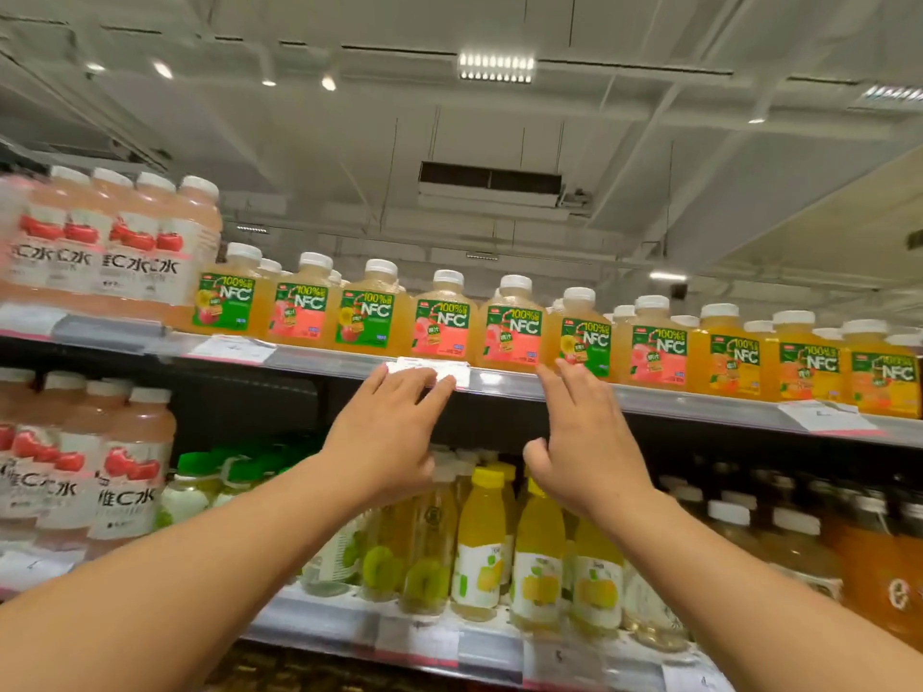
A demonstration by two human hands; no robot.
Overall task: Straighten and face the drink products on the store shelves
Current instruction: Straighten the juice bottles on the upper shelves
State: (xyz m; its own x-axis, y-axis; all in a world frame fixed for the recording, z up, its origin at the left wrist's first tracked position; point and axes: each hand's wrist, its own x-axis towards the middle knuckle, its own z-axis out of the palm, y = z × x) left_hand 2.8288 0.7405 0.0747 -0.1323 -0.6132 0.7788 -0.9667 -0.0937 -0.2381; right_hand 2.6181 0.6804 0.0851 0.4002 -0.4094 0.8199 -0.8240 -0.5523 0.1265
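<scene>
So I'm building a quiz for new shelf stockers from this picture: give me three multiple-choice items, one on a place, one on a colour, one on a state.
1. Where do the NFC juice bottles stand?
A. top shelf
B. floor
C. a cart

2. What colour are their caps?
A. green
B. white
C. red

3. How are the two hands?
A. both gripping bottles
B. one in a pocket
C. open, holding nothing

Answers: 
1 A, they line the top shelf above the yellow-capped bottles. 
2 B, every cap in that row is white. 
3 C, the left hand and right hand reach up at the shelf edge with straight fingers.
</scene>
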